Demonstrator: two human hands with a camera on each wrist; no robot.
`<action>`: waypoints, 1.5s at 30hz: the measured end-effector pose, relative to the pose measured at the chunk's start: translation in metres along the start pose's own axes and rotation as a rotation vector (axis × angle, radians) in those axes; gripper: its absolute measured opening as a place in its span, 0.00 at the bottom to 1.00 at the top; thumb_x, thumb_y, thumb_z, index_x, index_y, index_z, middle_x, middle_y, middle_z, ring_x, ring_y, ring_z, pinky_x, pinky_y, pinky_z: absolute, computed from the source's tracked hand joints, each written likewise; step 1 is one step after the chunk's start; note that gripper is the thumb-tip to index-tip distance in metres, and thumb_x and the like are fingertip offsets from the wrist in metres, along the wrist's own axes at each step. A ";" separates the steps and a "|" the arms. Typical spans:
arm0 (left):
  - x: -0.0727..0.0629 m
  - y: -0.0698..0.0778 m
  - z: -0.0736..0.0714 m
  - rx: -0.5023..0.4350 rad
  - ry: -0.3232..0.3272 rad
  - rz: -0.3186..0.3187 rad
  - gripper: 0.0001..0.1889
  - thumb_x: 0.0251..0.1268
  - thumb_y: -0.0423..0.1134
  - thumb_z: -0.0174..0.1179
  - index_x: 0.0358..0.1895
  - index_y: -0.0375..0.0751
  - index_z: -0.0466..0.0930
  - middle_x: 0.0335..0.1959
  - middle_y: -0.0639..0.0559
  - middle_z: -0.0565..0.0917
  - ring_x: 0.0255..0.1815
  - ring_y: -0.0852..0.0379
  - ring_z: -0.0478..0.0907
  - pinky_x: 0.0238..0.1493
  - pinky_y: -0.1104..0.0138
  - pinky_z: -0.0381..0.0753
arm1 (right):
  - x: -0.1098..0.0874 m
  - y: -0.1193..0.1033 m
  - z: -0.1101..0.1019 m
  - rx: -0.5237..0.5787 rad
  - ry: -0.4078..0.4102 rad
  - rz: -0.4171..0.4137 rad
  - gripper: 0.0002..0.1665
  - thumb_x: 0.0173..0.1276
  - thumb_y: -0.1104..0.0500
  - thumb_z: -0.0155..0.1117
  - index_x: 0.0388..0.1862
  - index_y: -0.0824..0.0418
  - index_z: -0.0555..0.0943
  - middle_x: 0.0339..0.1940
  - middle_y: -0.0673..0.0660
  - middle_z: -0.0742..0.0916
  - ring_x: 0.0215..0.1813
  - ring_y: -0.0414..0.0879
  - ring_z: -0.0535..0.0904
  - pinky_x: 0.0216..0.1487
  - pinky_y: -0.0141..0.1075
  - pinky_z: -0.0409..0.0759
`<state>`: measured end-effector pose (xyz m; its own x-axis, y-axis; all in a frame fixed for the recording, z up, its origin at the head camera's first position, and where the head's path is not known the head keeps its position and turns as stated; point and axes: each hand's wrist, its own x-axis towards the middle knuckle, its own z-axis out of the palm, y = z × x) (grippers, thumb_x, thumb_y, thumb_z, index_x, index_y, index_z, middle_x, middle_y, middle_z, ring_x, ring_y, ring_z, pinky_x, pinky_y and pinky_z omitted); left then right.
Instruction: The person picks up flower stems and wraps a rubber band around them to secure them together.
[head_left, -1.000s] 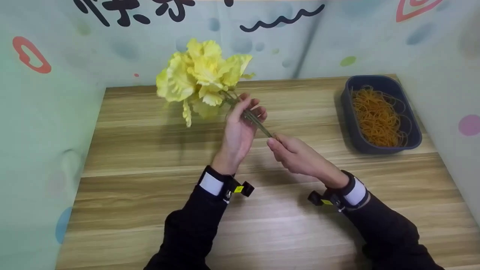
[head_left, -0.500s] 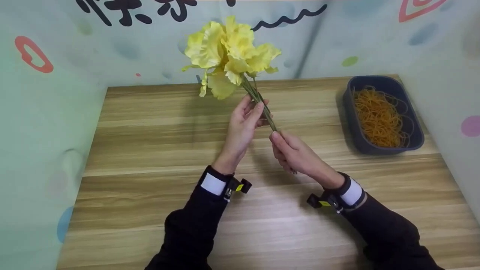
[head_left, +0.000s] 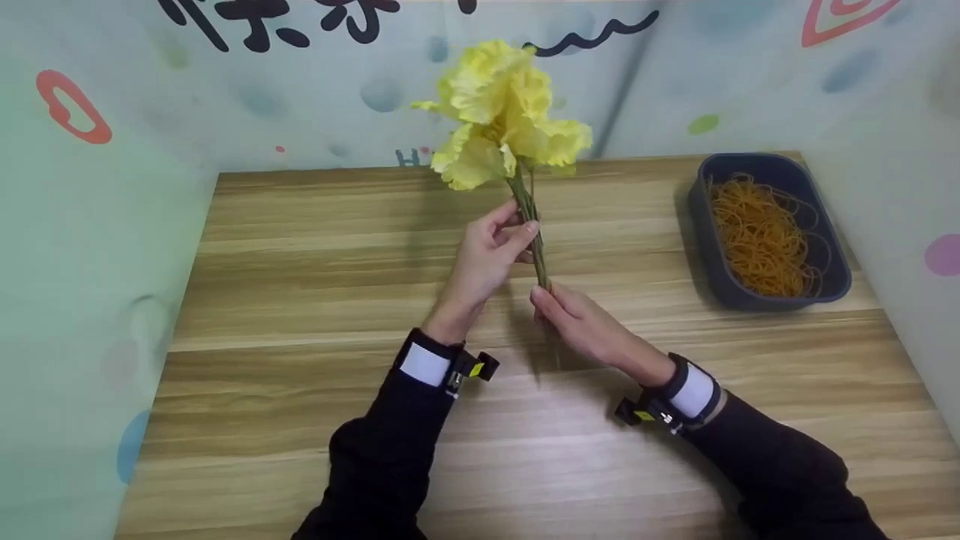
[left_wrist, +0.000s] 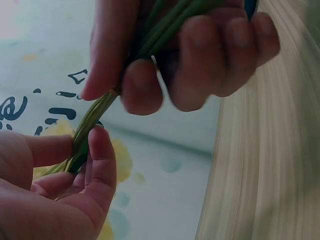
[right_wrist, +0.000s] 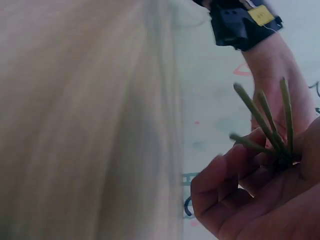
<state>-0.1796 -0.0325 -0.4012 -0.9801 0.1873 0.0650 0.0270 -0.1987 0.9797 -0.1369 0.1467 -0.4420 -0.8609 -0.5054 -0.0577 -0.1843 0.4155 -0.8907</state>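
Observation:
A bunch of yellow ruffled artificial flowers stands nearly upright above the table, blooms toward the back wall. Its green stems are gathered together. My left hand pinches the stems between thumb and fingers just below the blooms. Lower down, my right hand grips the same stems. The left wrist view shows the stems running from one hand to the other, a small orange-brown spot where they enter the right hand. Several cut stem ends fan out from the right hand's grip in the right wrist view.
A dark blue plastic box filled with orange rubber bands stands at the table's right rear. Printed walls enclose the wood-grain table at the back and sides. Each wrist wears a small camera on a strap.
The blooms have swung to the right and the bunch has turned from leaning left to nearly upright. My left thumb has come over onto the stems. The right hand keeps its grip.

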 end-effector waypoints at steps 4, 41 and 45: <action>0.000 -0.004 0.000 0.121 -0.052 -0.040 0.28 0.72 0.30 0.61 0.73 0.32 0.66 0.52 0.42 0.82 0.34 0.56 0.82 0.48 0.52 0.85 | -0.005 0.007 0.003 -0.067 -0.051 0.022 0.25 0.85 0.44 0.40 0.36 0.59 0.73 0.24 0.50 0.72 0.27 0.46 0.67 0.30 0.38 0.69; 0.001 -0.036 0.001 0.623 -0.168 -0.258 0.27 0.75 0.32 0.57 0.73 0.33 0.64 0.42 0.46 0.84 0.32 0.43 0.85 0.31 0.58 0.85 | -0.009 0.018 0.002 -0.482 -0.233 -0.042 0.22 0.80 0.42 0.53 0.28 0.53 0.76 0.15 0.43 0.72 0.18 0.39 0.70 0.22 0.36 0.71; 0.000 -0.037 0.001 0.611 -0.166 -0.277 0.27 0.75 0.31 0.57 0.73 0.32 0.64 0.41 0.46 0.84 0.31 0.43 0.84 0.31 0.57 0.86 | -0.010 0.018 0.001 -0.495 -0.239 -0.043 0.23 0.79 0.41 0.54 0.26 0.52 0.75 0.15 0.44 0.72 0.18 0.39 0.70 0.22 0.36 0.72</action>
<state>-0.1802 -0.0239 -0.4371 -0.9253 0.3072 -0.2225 -0.0663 0.4466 0.8923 -0.1317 0.1585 -0.4576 -0.7269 -0.6633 -0.1778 -0.4673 0.6675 -0.5797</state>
